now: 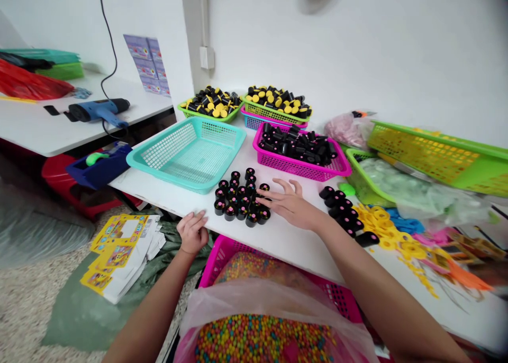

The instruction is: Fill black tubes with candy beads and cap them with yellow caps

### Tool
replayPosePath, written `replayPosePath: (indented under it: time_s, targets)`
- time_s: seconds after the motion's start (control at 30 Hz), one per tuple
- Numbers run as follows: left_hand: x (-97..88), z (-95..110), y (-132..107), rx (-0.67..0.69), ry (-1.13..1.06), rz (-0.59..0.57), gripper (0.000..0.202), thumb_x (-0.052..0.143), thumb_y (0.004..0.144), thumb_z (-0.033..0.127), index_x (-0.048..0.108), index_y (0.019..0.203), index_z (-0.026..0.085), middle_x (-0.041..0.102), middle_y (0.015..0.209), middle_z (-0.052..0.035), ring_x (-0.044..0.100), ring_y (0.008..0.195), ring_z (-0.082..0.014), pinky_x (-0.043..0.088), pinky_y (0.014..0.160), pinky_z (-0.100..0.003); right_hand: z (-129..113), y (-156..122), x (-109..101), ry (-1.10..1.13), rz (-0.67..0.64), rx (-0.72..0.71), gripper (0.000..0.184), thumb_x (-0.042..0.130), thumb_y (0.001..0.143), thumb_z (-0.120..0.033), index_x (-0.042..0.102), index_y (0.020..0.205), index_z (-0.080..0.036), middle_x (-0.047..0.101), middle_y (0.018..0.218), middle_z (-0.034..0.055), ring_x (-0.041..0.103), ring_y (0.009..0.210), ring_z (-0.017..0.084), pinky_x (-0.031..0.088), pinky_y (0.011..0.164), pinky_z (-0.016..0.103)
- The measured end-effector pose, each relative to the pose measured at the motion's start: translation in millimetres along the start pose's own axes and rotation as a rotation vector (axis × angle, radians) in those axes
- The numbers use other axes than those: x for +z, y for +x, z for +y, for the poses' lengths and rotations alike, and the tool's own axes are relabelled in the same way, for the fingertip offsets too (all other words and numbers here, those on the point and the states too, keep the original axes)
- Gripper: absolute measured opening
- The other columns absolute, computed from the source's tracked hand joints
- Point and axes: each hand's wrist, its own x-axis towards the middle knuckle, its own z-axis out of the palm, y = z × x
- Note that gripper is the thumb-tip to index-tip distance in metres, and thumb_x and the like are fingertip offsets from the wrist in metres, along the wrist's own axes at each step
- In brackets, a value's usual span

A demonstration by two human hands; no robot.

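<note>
My right hand point(291, 203) reaches over the table with its fingers spread, the fingertips touching the right side of a cluster of small black cylinders point(242, 200). These stand upright and close together, with pink dots and colourful bits at their tops. Near the table's front edge, left of the cluster, is my left hand point(193, 232), its fingers curled in and nothing visible in them. More black cylinders point(343, 212) lie in rows to the right of my right forearm. Below the table edge, a clear plastic bag point(246, 294) holds many tiny coloured beads point(262, 339).
Behind the cluster stand a turquoise basket point(186, 180) and a magenta basket point(301, 168) of black cylinders. Green baskets point(228, 118) with black-and-yellow pieces are at the wall. Yellow rings point(377, 228) lie at right. A blue heat gun point(101, 109) rests on the left table.
</note>
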Motion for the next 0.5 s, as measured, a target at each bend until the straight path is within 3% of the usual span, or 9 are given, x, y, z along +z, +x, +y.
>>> replayPosePath:
  time_s: [0.2, 0.3, 0.4, 0.5]
  targets:
    - [-0.7, 0.7, 1.0, -0.008, 0.007, 0.002, 0.034, 0.056, 0.069, 0.007, 0.060, 0.097, 0.027, 0.074, 0.093, -0.0014, 0.064, 0.093, -0.0209, 0.044, 0.085, -0.041, -3.6, -0.9, -2.5, 0.026, -0.018, -0.013, 0.045, 0.020, 0.101, -0.039, 0.049, 0.136, -0.045, 0.041, 0.149, -0.0115, 0.016, 0.144, 0.031, 0.010, 0.110, 0.060]
    - [-0.1, -0.1, -0.1, -0.021, 0.003, -0.006, 0.034, 0.057, 0.069, 0.007, 0.059, 0.097, 0.027, 0.074, 0.093, -0.0013, 0.065, 0.092, -0.0210, 0.044, 0.085, -0.041, -6.9, 2.2, -4.6, 0.125, 0.054, 0.009, 0.047, 0.020, 0.101, -0.041, 0.047, 0.139, -0.042, 0.036, 0.153, -0.0099, 0.018, 0.142, 0.030, 0.011, 0.111, 0.058]
    - [-0.7, 0.8, 0.0, -0.047, -0.010, -0.024, 0.031, 0.056, 0.071, 0.008, 0.059, 0.095, 0.026, 0.074, 0.093, -0.0024, 0.065, 0.091, -0.0217, 0.044, 0.086, -0.043, -4.2, 15.0, -0.1, 0.345, 0.318, 0.099, 0.052, 0.016, 0.100, -0.041, 0.054, 0.135, -0.034, 0.047, 0.146, -0.0034, 0.032, 0.136, 0.026, 0.018, 0.113, 0.053]
    - [-7.3, 5.8, 6.9, -0.069, -0.039, -0.072, 0.030, 0.054, 0.072, 0.008, 0.058, 0.096, 0.025, 0.074, 0.096, -0.0036, 0.065, 0.093, -0.0225, 0.043, 0.089, -0.045, 7.7, 33.1, 16.9, 0.754, 0.642, 0.299, 0.058, 0.015, 0.097, -0.043, 0.068, 0.113, -0.025, 0.065, 0.124, 0.0042, 0.050, 0.121, 0.024, 0.037, 0.104, 0.047]
